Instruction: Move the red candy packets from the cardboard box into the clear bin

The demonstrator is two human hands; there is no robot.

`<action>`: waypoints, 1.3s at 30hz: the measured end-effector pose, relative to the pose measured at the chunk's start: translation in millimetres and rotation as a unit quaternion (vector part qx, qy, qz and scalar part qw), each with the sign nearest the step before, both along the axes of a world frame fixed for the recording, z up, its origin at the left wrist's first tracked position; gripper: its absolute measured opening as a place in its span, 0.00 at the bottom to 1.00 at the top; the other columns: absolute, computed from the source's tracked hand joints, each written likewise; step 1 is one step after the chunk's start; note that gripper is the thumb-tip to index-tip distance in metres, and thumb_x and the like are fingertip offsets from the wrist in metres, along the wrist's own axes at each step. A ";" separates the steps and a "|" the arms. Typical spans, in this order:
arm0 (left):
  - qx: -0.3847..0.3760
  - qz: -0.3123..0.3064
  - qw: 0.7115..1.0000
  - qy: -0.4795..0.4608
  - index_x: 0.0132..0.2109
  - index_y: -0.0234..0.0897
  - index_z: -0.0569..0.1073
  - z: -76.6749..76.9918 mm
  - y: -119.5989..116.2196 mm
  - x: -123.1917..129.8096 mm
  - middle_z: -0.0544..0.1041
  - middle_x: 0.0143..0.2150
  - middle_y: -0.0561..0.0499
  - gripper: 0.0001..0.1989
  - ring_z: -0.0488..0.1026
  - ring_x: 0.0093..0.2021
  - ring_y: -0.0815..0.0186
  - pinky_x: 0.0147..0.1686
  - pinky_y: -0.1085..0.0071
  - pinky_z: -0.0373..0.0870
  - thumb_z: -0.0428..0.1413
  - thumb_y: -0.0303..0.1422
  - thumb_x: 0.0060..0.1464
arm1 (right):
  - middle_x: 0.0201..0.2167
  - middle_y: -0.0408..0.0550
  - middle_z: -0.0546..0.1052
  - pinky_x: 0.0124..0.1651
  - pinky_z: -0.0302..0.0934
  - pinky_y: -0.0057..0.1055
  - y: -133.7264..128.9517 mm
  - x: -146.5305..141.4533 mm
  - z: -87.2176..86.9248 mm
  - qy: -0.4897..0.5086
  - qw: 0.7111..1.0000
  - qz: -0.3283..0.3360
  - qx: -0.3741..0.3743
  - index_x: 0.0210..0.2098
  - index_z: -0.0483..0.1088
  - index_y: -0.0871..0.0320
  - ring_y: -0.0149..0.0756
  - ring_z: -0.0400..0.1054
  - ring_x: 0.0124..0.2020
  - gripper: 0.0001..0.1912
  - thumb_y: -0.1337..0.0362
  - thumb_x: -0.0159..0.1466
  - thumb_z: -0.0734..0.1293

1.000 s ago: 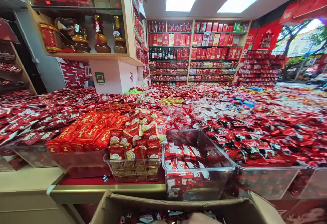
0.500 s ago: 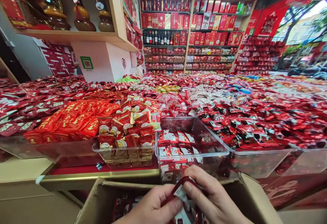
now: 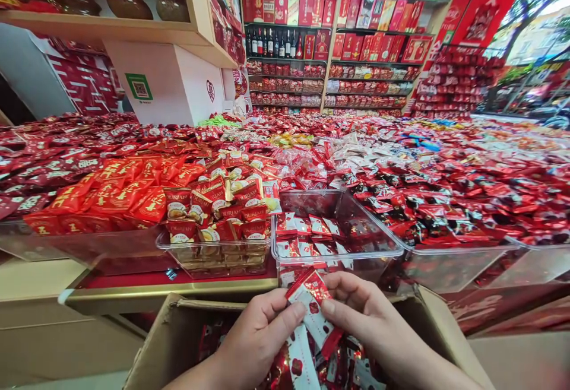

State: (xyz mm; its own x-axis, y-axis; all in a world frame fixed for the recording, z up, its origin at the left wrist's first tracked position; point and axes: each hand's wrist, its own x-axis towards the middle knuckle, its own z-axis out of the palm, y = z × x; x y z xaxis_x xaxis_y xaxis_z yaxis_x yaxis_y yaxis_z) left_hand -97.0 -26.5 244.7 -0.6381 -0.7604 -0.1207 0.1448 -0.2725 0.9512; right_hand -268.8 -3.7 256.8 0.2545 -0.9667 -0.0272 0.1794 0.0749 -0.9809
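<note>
Red-and-white, a wrapped snack packet (image 3: 313, 308) (its printed face up) is pinched by the left hand (image 3: 262, 330) and right hand (image 3: 367, 313) over the cardboard box (image 3: 151, 342), between its far corners.

A white pillar (image 3: 164, 78) bears a green-framed code sign (image 3: 139, 87). Above the pillar, a wooden cabinet (image 3: 198, 7) holds gourd-shaped bottles (image 3: 171, 1); just right of its foot lie light-green packets (image 3: 218, 120). Orange-red packets (image 3: 122, 185) are heaped in front of it; beyond it, to the right, a tall shelf (image 3: 331, 57) carries dark bottles (image 3: 276, 44).
</note>
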 end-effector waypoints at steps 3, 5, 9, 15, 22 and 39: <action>-0.029 -0.025 0.999 -0.011 0.44 0.36 0.73 -0.1 -0.3 2.0 0.72 0.32 0.53 0.14 0.64 0.30 0.71 0.33 0.75 0.62 0.53 0.39 0.54 | 0.26 0.43 0.70 0.32 0.60 0.26 2.0 -2.1 -1.6 0.052 0.997 -0.017 -0.049 0.31 0.65 0.60 0.28 0.63 0.27 0.13 0.56 0.56 0.67; -0.049 -0.034 0.998 -0.032 0.45 0.37 0.72 -0.7 -0.7 2.8 0.73 0.36 0.52 0.14 0.65 0.34 0.68 0.36 0.73 0.63 0.52 0.40 0.55 | 0.29 0.45 0.72 0.34 0.62 0.27 3.7 -3.0 -3.9 0.094 0.991 -0.008 -0.095 0.33 0.65 0.59 0.31 0.66 0.31 0.11 0.57 0.58 0.65; -0.035 -0.018 0.998 -0.045 0.38 0.35 0.72 -2.1 -2.7 2.4 0.72 0.30 0.53 0.15 0.64 0.28 0.71 0.28 0.76 0.62 0.51 0.42 0.55 | 0.43 0.53 0.72 0.43 0.64 0.30 4.0 -6.9 -9.5 0.219 0.951 -0.019 -0.219 0.44 0.62 0.57 0.35 0.68 0.41 0.14 0.60 0.60 0.64; 0.076 0.005 0.997 0.027 0.33 0.33 0.72 -4.0 -4.8 0.4 0.68 0.23 0.55 0.19 0.62 0.23 0.74 0.25 0.78 0.60 0.58 0.48 0.46 | 0.52 0.54 0.69 0.43 0.64 0.30 3.1 -18.9 -6.4 0.437 0.757 0.038 -0.483 0.49 0.63 0.53 0.38 0.67 0.45 0.16 0.63 0.61 0.63; 0.033 -0.051 0.998 -0.016 0.33 0.32 0.72 -10.0 -5.4 4.1 0.66 0.26 0.53 0.24 0.62 0.26 0.72 0.27 0.76 0.59 0.50 0.53 0.50 | 0.39 0.50 0.77 0.33 0.63 0.31 -1.6 -31.0 31.4 0.499 0.645 -0.057 -0.576 0.40 0.65 0.55 0.34 0.70 0.31 0.07 0.70 0.62 0.59; -0.054 -0.043 0.981 -0.179 0.31 0.33 0.70 -9.5 -4.0 2.7 0.58 0.19 0.59 0.31 0.51 0.19 0.75 0.19 0.77 0.46 0.46 0.60 0.43 | 0.33 0.53 0.73 0.36 0.59 0.29 -129.8 -21.7 55.8 0.716 0.566 0.070 -0.401 0.35 0.67 0.64 0.36 0.68 0.34 0.08 0.69 0.63 0.57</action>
